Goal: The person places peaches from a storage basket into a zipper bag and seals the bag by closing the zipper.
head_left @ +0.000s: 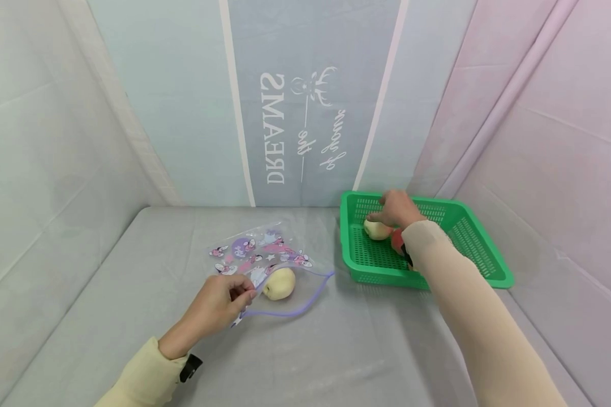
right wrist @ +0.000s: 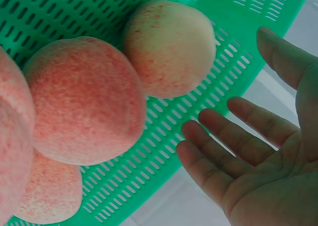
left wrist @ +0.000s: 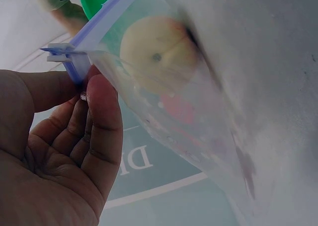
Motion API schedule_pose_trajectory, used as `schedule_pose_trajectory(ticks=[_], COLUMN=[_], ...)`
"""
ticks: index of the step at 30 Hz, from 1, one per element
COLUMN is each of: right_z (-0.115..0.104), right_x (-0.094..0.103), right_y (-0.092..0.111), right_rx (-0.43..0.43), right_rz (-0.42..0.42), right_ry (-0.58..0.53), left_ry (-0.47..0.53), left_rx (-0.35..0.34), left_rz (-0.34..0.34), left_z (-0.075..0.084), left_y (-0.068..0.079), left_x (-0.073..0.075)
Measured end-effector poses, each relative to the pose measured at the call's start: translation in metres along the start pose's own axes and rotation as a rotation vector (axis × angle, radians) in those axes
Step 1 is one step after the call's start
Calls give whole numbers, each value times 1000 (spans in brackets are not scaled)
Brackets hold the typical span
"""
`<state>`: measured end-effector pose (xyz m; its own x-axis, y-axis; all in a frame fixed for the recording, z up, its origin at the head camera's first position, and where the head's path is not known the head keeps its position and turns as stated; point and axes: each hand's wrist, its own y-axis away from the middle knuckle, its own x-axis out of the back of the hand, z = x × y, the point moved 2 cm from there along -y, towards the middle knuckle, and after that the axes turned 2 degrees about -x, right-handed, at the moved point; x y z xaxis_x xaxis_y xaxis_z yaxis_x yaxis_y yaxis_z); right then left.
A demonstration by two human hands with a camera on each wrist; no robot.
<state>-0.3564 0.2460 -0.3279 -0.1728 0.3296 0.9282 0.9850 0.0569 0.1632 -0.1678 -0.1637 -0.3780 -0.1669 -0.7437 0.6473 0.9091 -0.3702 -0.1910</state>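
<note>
My left hand (head_left: 223, 302) pinches the purple zip edge of a clear plastic zip bag (head_left: 285, 249) printed with pink and purple cartoon figures. Its mouth gapes toward me, and a pale peach (head_left: 279, 284) lies inside. In the left wrist view the thumb and forefinger grip the edge beside the white slider (left wrist: 59, 53). Over the green basket (head_left: 358, 270), my right hand (head_left: 398, 210) is spread with nothing in its grasp. Nearest to it is a pale yellow peach (right wrist: 170, 48); a redder peach (right wrist: 85, 101) sits beside that one. My right forearm hides part of the basket.
Several more peaches (right wrist: 47, 188) lie in the basket, at the right of the grey cloth-covered table (head_left: 305, 362). Hanging cloth walls (head_left: 173, 102) close in the back and both sides, the back one carrying mirrored lettering.
</note>
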Motion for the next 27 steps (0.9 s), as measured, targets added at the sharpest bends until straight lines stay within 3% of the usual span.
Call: schedule_pose_trajectory(ticks=[6, 13, 27], right_z=[8, 16, 13], right_x=[-8, -20, -36], right_y=[-4, -8, -3], right_rx=[-15, -6, 63], right_rz=[-17, -18, 50], right_ry=[12, 118, 74], left_ry=[-2, 2, -10], left_rx=[8, -5, -10], left_rz=[2, 3, 18], left_z=[-1, -2, -5], left_y=[1, 1, 3], left_x=[0, -1, -9])
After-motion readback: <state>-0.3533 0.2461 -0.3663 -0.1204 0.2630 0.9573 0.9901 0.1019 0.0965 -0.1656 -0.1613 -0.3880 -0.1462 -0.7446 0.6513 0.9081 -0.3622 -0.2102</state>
